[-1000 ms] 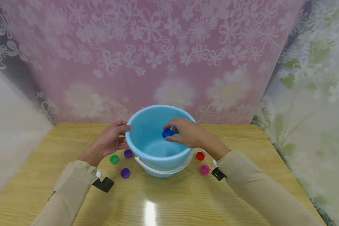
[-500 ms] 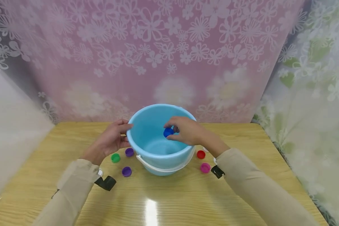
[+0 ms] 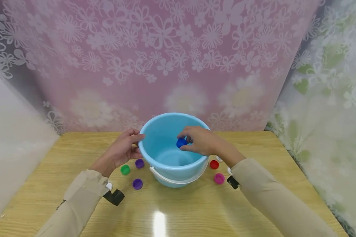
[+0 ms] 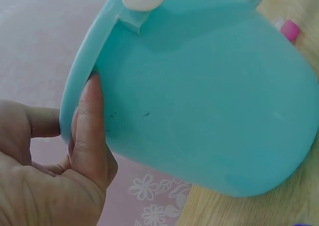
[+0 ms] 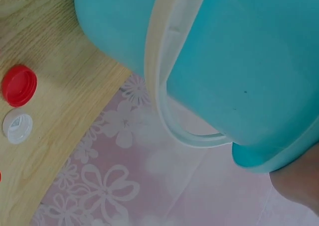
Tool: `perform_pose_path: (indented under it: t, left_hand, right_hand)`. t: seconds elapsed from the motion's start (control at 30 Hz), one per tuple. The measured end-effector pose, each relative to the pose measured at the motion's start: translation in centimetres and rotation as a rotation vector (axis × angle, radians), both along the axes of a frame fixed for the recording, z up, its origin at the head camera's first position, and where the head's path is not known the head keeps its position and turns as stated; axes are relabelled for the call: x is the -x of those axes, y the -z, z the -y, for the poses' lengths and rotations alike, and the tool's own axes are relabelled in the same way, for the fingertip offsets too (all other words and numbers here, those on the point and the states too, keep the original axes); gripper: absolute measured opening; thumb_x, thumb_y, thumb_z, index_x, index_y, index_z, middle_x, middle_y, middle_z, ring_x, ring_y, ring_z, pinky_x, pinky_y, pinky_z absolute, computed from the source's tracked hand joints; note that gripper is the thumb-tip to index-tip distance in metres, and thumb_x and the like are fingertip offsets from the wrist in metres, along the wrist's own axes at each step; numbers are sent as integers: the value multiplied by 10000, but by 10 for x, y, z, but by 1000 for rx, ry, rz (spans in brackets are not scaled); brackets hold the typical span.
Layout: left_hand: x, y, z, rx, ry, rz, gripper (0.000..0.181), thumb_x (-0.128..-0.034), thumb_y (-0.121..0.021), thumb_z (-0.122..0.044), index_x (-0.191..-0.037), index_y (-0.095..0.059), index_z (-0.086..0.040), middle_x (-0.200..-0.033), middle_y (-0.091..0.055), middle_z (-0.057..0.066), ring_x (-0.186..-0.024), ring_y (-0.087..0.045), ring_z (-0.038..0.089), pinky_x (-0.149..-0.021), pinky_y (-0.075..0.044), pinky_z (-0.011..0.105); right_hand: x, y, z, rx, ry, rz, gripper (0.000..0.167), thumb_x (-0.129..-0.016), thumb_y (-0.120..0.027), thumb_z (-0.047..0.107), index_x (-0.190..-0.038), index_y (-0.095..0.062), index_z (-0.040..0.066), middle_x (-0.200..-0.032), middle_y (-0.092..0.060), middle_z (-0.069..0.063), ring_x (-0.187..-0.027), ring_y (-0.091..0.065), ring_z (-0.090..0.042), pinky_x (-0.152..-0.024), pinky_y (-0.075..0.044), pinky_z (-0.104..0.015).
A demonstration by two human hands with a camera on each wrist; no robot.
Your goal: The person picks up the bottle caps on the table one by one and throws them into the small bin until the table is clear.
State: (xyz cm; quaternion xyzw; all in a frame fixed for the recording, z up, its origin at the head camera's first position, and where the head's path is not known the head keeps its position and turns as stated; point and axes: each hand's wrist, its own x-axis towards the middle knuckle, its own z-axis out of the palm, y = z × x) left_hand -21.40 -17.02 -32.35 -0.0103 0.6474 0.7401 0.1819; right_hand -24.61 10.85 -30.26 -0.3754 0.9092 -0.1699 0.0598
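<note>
A light blue bucket (image 3: 173,171) with a white handle (image 3: 178,181) stands on the table, its mouth tipped toward me. My left hand (image 3: 123,148) grips the bucket's left rim; in the left wrist view the thumb lies over the rim and the fingers (image 4: 89,131) press the outer wall. Inside the bucket's mouth, my right hand (image 3: 203,141) pinches a dark blue bottle cap (image 3: 181,143) between thumb and fingers. In the right wrist view the bucket's wall hides most of this hand; only a part (image 5: 299,181) shows beyond the rim.
Left of the bucket lie a green cap (image 3: 125,170), two purple caps (image 3: 137,184) and a white cap (image 3: 109,185) partly behind the sleeve. At the right are a red cap (image 3: 214,164), a pink cap (image 3: 219,178) and white caps (image 5: 18,126). A floral curtain (image 3: 178,65) hangs behind.
In the head view, bucket, hands and loose caps all sit slightly farther right, shifting together with the background. The right hand keeps its pinch on the blue bottle cap, and the left its grip on the rim.
</note>
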Motion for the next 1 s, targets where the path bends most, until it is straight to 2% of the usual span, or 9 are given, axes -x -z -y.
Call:
perform_pose_path:
  t: [0.33,0.63,0.83,1.0]
  left_hand:
    - [-1,-3,3,-19,2,-9,200,-1008,-494,-175,-1103,-378,-43,-825,-468,93,-498,-541,107,-575,-580,263]
    - [1,-5,2,-16,15,10,206,-998,-517,-191,-1089,-391,-56,-833,-485,105,-516,-584,125,-579,-581,269]
    - [0,-2,0,-24,14,11,196,-999,-513,-194,-1071,-392,-57,-824,-480,98,-511,-575,127,-575,-580,270]
    - [-1,0,0,-28,12,17,190,-1002,-509,-182,-1074,-393,-51,-829,-489,105,-512,-584,130,-576,-583,281]
  right_hand:
    - [2,-4,3,-26,-33,7,402,-906,-683,261,-1241,-613,52,-1146,-604,-48,-1006,-593,-202,-884,-514,-347]
    - [1,-4,3,-31,-22,14,383,-910,-679,242,-1239,-611,58,-1143,-596,-55,-1014,-608,-234,-886,-516,-353]
    - [-2,-4,3,-34,4,37,432,-893,-698,271,-1264,-598,73,-1171,-595,-42,-1016,-601,-186,-873,-519,-328]
    - [-3,-2,0,34,-1,7,383,-909,-678,254,-1237,-611,68,-1155,-608,-31,-994,-599,-169,-861,-513,-310]
